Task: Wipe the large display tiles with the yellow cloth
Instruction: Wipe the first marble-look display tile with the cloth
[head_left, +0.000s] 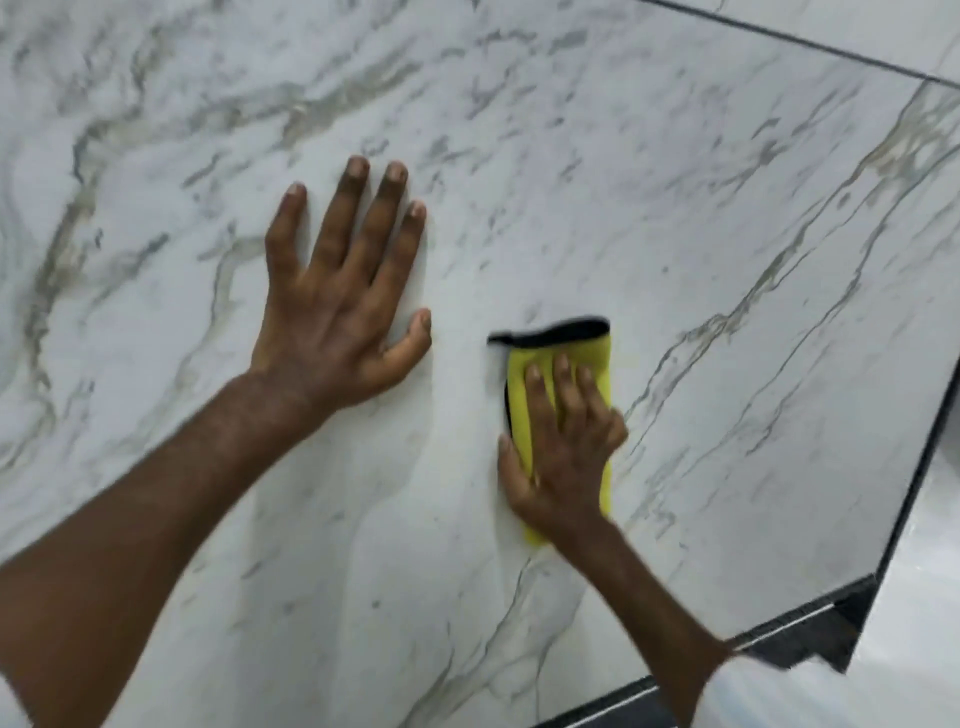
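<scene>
A large white display tile (519, 171) with grey marble veins fills most of the view. My left hand (343, 291) lies flat on it with fingers spread straight, left of centre. A folded yellow cloth (597, 353) with a black edge lies on the tile to the right of that hand. My right hand (563, 441) presses on the cloth with its fingers laid out over it. The hand covers much of the cloth's middle; yellow shows above and below it.
A dark seam (795, 39) crosses the top right, with another marble tile (883, 26) beyond it. The tile's dark right edge (924, 457) and dark bottom frame (795, 623) border a pale glossy surface (924, 597) at the lower right.
</scene>
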